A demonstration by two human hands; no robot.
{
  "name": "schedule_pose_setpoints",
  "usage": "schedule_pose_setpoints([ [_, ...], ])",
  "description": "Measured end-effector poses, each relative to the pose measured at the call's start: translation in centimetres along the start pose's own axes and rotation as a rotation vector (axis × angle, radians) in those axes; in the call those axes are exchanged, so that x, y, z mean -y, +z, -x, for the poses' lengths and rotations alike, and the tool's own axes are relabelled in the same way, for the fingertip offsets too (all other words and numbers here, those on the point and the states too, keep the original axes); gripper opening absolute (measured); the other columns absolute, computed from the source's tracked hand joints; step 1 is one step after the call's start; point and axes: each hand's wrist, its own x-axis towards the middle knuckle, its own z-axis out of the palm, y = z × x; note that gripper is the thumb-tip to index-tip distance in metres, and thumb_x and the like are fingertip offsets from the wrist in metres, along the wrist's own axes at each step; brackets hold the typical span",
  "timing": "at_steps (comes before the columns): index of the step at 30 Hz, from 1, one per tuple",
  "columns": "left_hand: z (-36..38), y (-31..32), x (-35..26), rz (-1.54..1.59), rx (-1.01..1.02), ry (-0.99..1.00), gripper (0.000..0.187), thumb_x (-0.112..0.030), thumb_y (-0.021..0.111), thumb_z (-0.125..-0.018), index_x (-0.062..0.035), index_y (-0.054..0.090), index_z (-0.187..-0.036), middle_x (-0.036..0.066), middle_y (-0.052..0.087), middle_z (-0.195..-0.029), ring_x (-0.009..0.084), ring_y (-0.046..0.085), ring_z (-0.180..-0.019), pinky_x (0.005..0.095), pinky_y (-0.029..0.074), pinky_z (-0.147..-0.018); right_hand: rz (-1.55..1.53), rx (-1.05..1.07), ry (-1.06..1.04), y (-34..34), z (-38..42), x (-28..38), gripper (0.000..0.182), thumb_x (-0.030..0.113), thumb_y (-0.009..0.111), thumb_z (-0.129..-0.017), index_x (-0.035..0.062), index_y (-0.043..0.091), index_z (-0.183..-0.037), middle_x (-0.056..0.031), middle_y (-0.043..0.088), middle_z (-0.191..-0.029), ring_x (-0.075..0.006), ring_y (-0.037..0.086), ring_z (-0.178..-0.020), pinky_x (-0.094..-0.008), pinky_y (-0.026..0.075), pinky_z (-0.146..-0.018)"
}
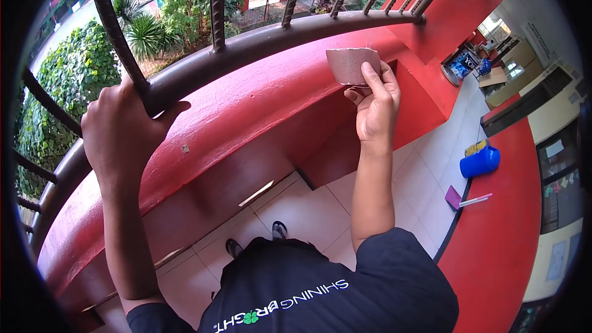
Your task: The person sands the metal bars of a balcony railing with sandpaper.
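Observation:
My left hand (123,126) is wrapped round the dark metal railing (259,40) at its lower rail, beside an upright twisted bar. Its thumb points right along the near side, and the fingertips are hidden behind the metal. Above the red ledge (246,102), my right hand (377,102) pinches a small curved piece of brownish sandpaper (350,66) between thumb and fingers. The sheet has rough, torn edges and is held up apart from the railing. Part of its lower right is covered by the fingers.
Below, two feet in sandals stand on pale floor tiles (314,206). To the right lie a blue container (480,161) and a purple dustpan (453,198) by a red strip. Cardboard boxes (515,68) stand farther back. Green plants (74,80) grow beyond the railing.

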Motion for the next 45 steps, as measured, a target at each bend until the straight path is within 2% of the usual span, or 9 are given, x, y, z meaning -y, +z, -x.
schedule_pose_setpoints([
  [11,0.0,-0.1,0.0,0.013,-0.016,0.001,0.061,-0.062,0.085,-0.067,-0.0066,0.065,-0.084,0.012,0.068,-0.073,0.033,0.071,-0.073,0.0467,0.055,-0.071,-0.214,-0.012,-0.004,0.3,0.4,-0.2,0.018,0.013,0.061,-0.1,0.0023,0.064,-0.114,-0.0059,0.068,-0.104,-0.0159,0.068,-0.096,-0.0364,0.063,-0.089],
  [17,-0.1,0.0,0.4,0.059,-0.02,0.028,0.06,-0.061,0.085,-0.066,-0.0076,0.067,-0.086,0.012,0.068,-0.073,0.0325,0.071,-0.07,0.0447,0.056,-0.066,-0.063,0.036,-0.164,3.8,-2.2,-0.2,0.024,0.004,0.059,-0.101,-0.0039,0.056,-0.123,-0.0086,0.065,-0.113,-0.0149,0.067,-0.101,-0.0326,0.061,-0.091],
  [23,-0.3,-0.4,0.1,0.07,0.028,-0.037,0.06,-0.061,0.085,-0.067,-0.0075,0.065,-0.085,0.012,0.067,-0.073,0.0339,0.07,-0.073,0.0469,0.055,-0.069,0.206,0.111,-0.389,7.4,-3.4,0.7,0.014,0.006,0.063,-0.099,-0.0064,0.065,-0.105,-0.0129,0.074,-0.103,-0.0145,0.071,-0.087,-0.0279,0.059,-0.085],
  [26,-0.4,-0.3,0.1,0.079,0.036,-0.032,0.059,-0.06,0.085,-0.068,-0.0075,0.066,-0.085,0.012,0.067,-0.072,0.0338,0.07,-0.072,0.047,0.055,-0.069,0.674,0.14,-0.468,5.8,-6.1,-1.6,0.017,0.013,0.062,-0.101,-0.0011,0.064,-0.11,-0.0097,0.072,-0.103,-0.0084,0.066,-0.078,-0.0246,0.058,-0.059],
  [29,-0.3,-0.2,0.2,0.067,0.018,-0.026,0.058,-0.059,0.085,-0.068,-0.0076,0.066,-0.085,0.012,0.068,-0.072,0.0335,0.07,-0.071,0.0465,0.055,-0.068,0.141,0.082,-0.311,6.6,-6.3,-1.2,0.02,0.017,0.06,-0.103,0.0014,0.059,-0.116,-0.0076,0.069,-0.105,-0.0081,0.064,-0.079,-0.0232,0.052,-0.045],
  [33,-0.3,-0.1,0.2,0.074,0.018,-0.019,0.056,-0.058,0.086,-0.068,-0.0081,0.066,-0.085,0.012,0.068,-0.073,0.0328,0.07,-0.071,0.0457,0.055,-0.068,0.098,0.043,-0.152,5.7,-6.5,-1.6,0.025,0.019,0.057,-0.105,0.0038,0.055,-0.124,-0.0059,0.066,-0.107,-0.0075,0.063,-0.087,-0.0226,0.051,-0.041],
  [39,-0.3,0.0,0.3,0.053,0.013,-0.016,0.054,-0.056,0.086,-0.068,-0.0088,0.068,-0.086,0.011,0.069,-0.073,0.032,0.071,-0.072,0.0456,0.055,-0.068,0.487,0.118,-0.427,5.2,-6.4,-3.2,0.025,0.024,0.072,-0.097,-0.0005,0.071,-0.092,-0.0017,0.065,-0.073,-0.0079,0.057,-0.063,-0.0285,0.042,-0.05],
  [41,-0.3,-0.1,0.2,0.055,0.008,-0.014,0.054,-0.056,0.086,-0.068,-0.0089,0.068,-0.086,0.011,0.069,-0.072,0.0319,0.07,-0.072,0.0456,0.055,-0.068,0.699,0.128,-0.85,5.4,-7.1,-3.4,0.029,0.022,0.071,-0.097,-0.0037,0.07,-0.085,-0.0068,0.059,-0.061,-0.0101,0.05,-0.058,-0.0341,0.038,-0.052],
  [45,-0.2,0.1,0.3,0.066,-0.003,-0.014,0.055,-0.057,0.086,-0.068,-0.0087,0.068,-0.086,0.011,0.067,-0.072,0.0326,0.07,-0.071,0.0458,0.055,-0.069,0.726,0.171,-0.559,5.4,-7.4,-2.4,0.044,0.024,0.066,-0.1,-0.0049,0.06,-0.067,-0.0166,0.05,-0.052,-0.0169,0.04,-0.048,-0.0401,0.036,-0.051],
])
